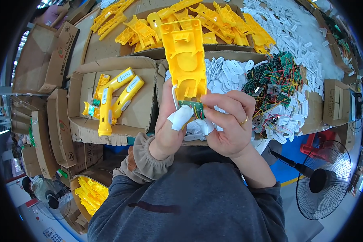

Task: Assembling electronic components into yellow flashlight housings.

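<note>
An open yellow plastic housing half [184, 52], hollow side facing me, stands up from my left hand [164, 131], whose fingers wrap its lower end. A small green circuit board [197, 109] with thin wires sits at the housing's bottom end. My right hand [232, 125] pinches the board's right edge, its fingers also touching the housing's lower right side. White tape covers both thumbs, the left one pressing on the board. Beside the housing's lower left edge is a slim white piece [174, 97], partly hidden by my hand.
Left of my hands, a cardboard tray [77, 121] holds several yellow flashlight-like units [105, 109]. Yellow shells [226, 20] fill a box behind. White plastic parts [226, 74] and a heap of wired circuit boards [274, 76] lie to the right. A black fan [318, 180] stands at lower right.
</note>
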{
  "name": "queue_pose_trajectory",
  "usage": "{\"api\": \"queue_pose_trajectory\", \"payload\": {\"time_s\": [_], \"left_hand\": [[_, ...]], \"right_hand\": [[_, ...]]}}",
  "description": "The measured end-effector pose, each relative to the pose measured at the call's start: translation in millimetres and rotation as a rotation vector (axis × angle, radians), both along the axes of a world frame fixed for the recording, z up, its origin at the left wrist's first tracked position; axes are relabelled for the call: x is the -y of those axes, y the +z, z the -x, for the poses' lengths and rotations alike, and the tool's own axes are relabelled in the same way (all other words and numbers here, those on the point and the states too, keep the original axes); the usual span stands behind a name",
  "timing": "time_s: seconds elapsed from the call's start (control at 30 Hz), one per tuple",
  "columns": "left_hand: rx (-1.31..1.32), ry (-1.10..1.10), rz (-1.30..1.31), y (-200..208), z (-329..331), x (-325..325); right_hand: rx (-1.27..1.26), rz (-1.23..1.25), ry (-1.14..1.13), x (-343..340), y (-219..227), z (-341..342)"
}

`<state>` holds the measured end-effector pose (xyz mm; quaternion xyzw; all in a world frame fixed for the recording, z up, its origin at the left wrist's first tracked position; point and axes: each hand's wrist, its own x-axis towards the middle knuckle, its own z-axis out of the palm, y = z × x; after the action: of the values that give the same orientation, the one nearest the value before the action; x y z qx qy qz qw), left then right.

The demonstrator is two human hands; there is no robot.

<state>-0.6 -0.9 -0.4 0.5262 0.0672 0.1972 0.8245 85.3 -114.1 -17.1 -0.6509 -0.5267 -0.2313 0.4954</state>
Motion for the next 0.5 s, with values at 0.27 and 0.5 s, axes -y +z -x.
{"api": "queue_pose_trajectory", "payload": {"time_s": [0.27,0.5], "left_hand": [[-0.029,0.099,0.024,-9,-7,0],[-0.02,0.153,0.004,-9,-12,1]], "right_hand": [[-0.016,0.045,0.053,-6,-1,-11],[-0.073,0.106,0.009,-10,4,-8]]}}
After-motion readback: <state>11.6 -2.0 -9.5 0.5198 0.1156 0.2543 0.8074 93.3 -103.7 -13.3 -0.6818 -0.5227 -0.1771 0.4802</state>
